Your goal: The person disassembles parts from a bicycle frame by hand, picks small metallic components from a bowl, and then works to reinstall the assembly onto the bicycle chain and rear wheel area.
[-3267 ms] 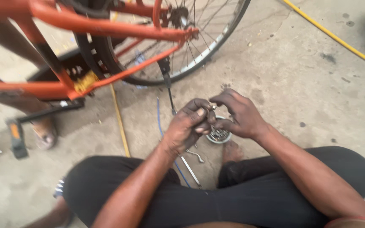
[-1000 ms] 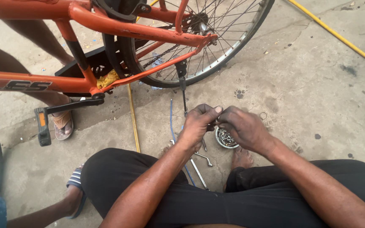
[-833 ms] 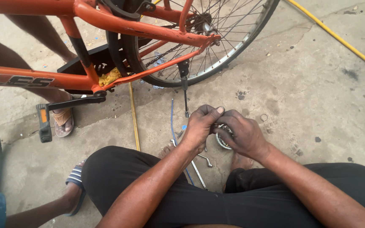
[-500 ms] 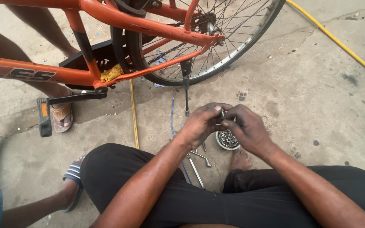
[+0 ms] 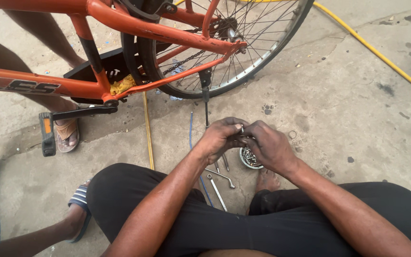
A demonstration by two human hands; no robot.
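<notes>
My left hand (image 5: 220, 138) and my right hand (image 5: 268, 145) meet in front of my crossed legs. Together their fingertips pinch a small metal part (image 5: 241, 128), too small to tell its kind. Just under my right hand a small round tin (image 5: 249, 159) of screws and bits sits on the concrete. Slim wrenches (image 5: 220, 178) lie on the ground below my left hand. The orange bicycle (image 5: 134, 28) stands on its kickstand (image 5: 206, 97) right in front of the hands.
The rear wheel (image 5: 243, 47) and a pedal (image 5: 47, 133) of the bicycle are close ahead. Another person's sandalled foot (image 5: 66, 133) stands behind the frame, and a foot in a striped sandal (image 5: 78, 209) is at lower left. A yellow hose (image 5: 372, 47) crosses the concrete at right.
My hands have stayed together over the tin, fingers shifting slightly on the small part. The view has drifted a little; the bicycle and people have not moved.
</notes>
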